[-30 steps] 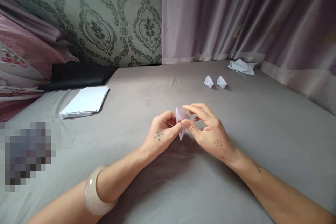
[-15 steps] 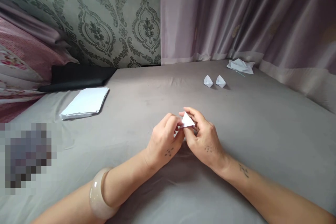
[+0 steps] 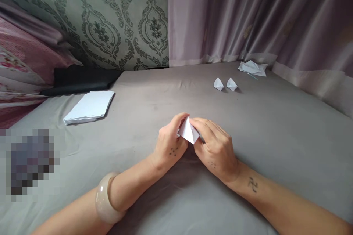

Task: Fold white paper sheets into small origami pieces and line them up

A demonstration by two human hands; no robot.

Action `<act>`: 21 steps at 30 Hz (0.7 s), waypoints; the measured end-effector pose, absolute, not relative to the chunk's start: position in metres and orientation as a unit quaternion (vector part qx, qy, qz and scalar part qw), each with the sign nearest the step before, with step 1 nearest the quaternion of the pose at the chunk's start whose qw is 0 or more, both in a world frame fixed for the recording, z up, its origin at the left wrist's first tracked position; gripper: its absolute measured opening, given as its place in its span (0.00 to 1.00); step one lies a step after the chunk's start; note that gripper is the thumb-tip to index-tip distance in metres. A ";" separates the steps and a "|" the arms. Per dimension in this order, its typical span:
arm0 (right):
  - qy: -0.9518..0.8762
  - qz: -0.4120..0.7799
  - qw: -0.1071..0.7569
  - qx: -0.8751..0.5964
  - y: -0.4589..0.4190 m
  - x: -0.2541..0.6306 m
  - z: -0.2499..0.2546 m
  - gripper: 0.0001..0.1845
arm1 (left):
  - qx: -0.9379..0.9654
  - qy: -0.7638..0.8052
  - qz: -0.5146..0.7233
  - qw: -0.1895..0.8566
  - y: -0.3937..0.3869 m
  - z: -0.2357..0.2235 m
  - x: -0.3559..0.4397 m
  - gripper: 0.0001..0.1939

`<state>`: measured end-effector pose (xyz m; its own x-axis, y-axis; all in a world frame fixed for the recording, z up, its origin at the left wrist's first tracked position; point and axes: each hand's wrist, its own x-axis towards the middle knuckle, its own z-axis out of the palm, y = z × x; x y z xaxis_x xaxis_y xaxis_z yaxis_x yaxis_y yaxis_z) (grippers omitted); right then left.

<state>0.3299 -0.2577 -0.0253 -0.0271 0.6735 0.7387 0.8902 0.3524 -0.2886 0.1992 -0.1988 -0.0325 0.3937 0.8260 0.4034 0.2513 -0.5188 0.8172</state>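
A small piece of folded white paper (image 3: pixel 188 131) stands between my two hands, its pointed tip upward and a crease running down its near side. My left hand (image 3: pixel 171 139) grips it from the left, with the thumb and a finger near the tip. From the right, my right hand (image 3: pixel 215 145) pinches its other side, fingers curled around the edge. The fingertips behind the paper are hidden. Farther off on the grey sheet, two small folded paper shapes (image 3: pixel 218 84) sit side by side.
A stack of white paper (image 3: pixel 89 106) lies at the left, near a black cloth (image 3: pixel 85 80). At the far right are a pile of folded papers (image 3: pixel 253 68) and a thin light-blue stick (image 3: pixel 252 76). Curtains (image 3: pixel 220 14) hang behind. A blurred patch covers something at lower left.
The folded paper has turned, so a creased, pointed side now faces me. My left thumb has moved up to the tip, and my right fingers have come down along the right side.
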 end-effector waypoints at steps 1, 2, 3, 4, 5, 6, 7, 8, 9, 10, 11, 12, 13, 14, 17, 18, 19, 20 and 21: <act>-0.711 -0.137 0.419 -0.547 -0.259 0.330 -0.025 0.21 | 0.754 0.350 0.435 0.346 -0.198 -0.032 0.198 0.18; -0.714 -0.146 0.416 -0.543 -0.259 0.330 -0.024 0.21 | 0.745 0.348 0.448 0.353 -0.198 -0.032 0.197 0.18; -0.716 -0.151 0.413 -0.542 -0.260 0.330 -0.024 0.20 | 0.734 0.345 0.460 0.360 -0.198 -0.032 0.197 0.17; -0.717 -0.154 0.411 -0.541 -0.261 0.330 -0.023 0.19 | 0.724 0.343 0.470 0.370 -0.198 -0.032 0.196 0.17; -0.718 -0.154 0.410 -0.540 -0.261 0.330 -0.023 0.19 | 0.714 0.342 0.476 0.383 -0.198 -0.032 0.196 0.17; -0.720 -0.150 0.411 -0.539 -0.262 0.330 -0.023 0.18 | 0.705 0.342 0.479 0.396 -0.199 -0.031 0.196 0.16; -0.721 -0.143 0.415 -0.536 -0.262 0.330 -0.022 0.19 | 0.697 0.344 0.480 0.407 -0.199 -0.031 0.196 0.15; -0.721 -0.128 0.423 -0.534 -0.263 0.330 -0.021 0.19 | 0.692 0.347 0.480 0.412 -0.199 -0.031 0.195 0.15; -0.719 -0.104 0.437 -0.531 -0.263 0.331 -0.019 0.19 | 0.691 0.351 0.481 0.411 -0.199 -0.030 0.195 0.14; -0.712 -0.069 0.456 -0.530 -0.263 0.332 -0.017 0.19 | 0.694 0.353 0.480 0.404 -0.199 -0.030 0.194 0.13; -0.700 -0.024 0.477 -0.531 -0.263 0.333 -0.013 0.18 | 0.699 0.355 0.480 0.394 -0.199 -0.029 0.193 0.13; -0.681 0.029 0.502 -0.533 -0.263 0.335 -0.009 0.17 | 0.705 0.355 0.480 0.383 -0.199 -0.029 0.193 0.13; -0.657 0.086 0.521 -0.539 -0.262 0.337 -0.005 0.16 | 0.713 0.353 0.478 0.372 -0.199 -0.028 0.192 0.14; -0.629 0.142 0.534 -0.546 -0.261 0.339 -0.001 0.14 | 0.722 0.349 0.477 0.360 -0.200 -0.028 0.191 0.14; -0.569 0.287 0.535 -0.555 -0.257 0.345 0.008 0.09 | 0.746 0.334 0.477 0.324 -0.201 -0.027 0.191 0.12; -0.555 0.333 0.527 -0.550 -0.255 0.347 0.009 0.09 | 0.748 0.332 0.478 0.320 -0.201 -0.027 0.191 0.10; -0.543 0.376 0.519 -0.543 -0.254 0.348 0.009 0.10 | 0.745 0.332 0.480 0.324 -0.202 -0.027 0.192 0.09; -0.529 0.413 0.513 -0.535 -0.253 0.349 0.008 0.11 | 0.738 0.333 0.482 0.336 -0.202 -0.028 0.192 0.08; -0.515 0.441 0.511 -0.528 -0.252 0.349 0.007 0.11 | 0.729 0.333 0.482 0.354 -0.202 -0.029 0.192 0.07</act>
<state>0.3490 -0.2517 0.0068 0.0798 0.9949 0.0617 0.0927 0.0542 -0.9942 0.1924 -0.2019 -0.0285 0.3135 0.8265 0.4675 0.1430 -0.5278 0.8373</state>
